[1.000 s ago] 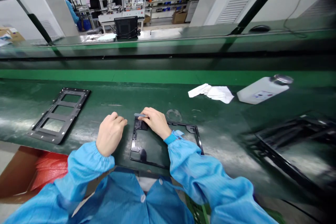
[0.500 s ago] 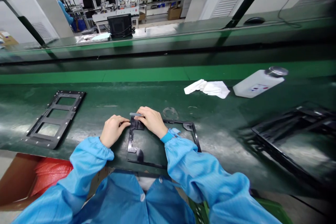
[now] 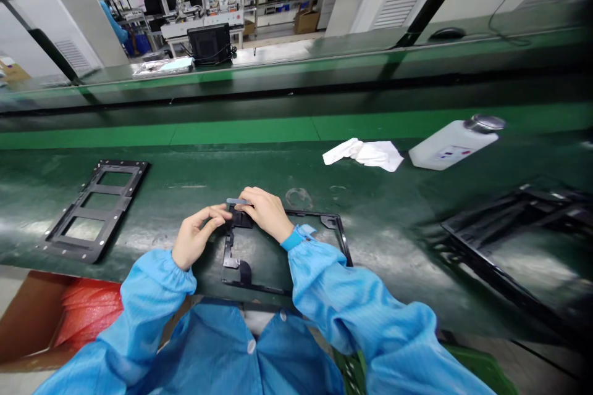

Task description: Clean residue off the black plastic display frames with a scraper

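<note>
A thin black rectangular frame [image 3: 273,290] lies flat on the bench in front of me, with dark pieces at its corners. My right hand [image 3: 264,210] is closed over its far left corner, pinching a short, flat grey stick with a rounded end [image 3: 237,201] that juts out to the left. Its fingertips hide part of that corner. Just left of the same corner is my left hand [image 3: 197,234], fingers stretched toward it and thumb apart. Nothing shows between those fingers; whether they touch the frame I cannot tell.
A black plate with three windows [image 3: 104,217] lies at the left. Crumpled white wipes [image 3: 370,154] and a white bottle with a metal cap [image 3: 451,145] are at the back right. More black frames [image 3: 491,271] are piled at the right. A box of red wrap [image 3: 88,308] stands below the bench.
My left hand's fingers have opened from a pinch beside the corner and stretched out, with the wrist slightly lower. The right hand and the grey stick stay nearly in place.
</note>
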### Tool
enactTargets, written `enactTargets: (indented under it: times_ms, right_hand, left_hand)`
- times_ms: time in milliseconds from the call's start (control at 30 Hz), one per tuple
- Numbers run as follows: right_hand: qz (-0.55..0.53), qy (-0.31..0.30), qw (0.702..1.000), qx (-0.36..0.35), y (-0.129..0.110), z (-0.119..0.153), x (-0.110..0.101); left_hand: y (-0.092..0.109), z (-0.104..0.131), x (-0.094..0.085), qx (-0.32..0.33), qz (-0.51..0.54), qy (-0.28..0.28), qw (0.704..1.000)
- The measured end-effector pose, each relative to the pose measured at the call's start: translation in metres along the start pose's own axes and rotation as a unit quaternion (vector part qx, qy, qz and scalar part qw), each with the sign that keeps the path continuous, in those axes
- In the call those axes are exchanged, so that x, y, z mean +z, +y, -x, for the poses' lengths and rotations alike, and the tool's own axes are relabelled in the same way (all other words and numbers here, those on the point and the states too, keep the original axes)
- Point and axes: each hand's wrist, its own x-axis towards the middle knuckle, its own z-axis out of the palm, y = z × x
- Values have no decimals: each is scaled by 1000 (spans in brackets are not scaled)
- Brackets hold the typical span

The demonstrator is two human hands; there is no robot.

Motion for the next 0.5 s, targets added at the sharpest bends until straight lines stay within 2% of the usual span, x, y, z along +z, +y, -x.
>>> enactTargets:
  times_ms: [67,167,367,433,500]
  right_hand:
    - [5,-1,1000,-1,-1,0,0]
    - [14,0,1000,-4,-1,0,0]
    - [18,5,1000,-8,-1,0,1]
    - [19,7,1000,-10,0,0,1]
    - [18,10,1000,-11,1,0,2]
  left_hand:
    - [7,14,2,-23,75,19,997]
    - [24,42,-1,-31,85,22,996]
    - [67,103,-24,-19,114,-153,981]
    - [80,120,-32,-1,133,-180,975]
    - [90,135,-41,16,138,-176,974]
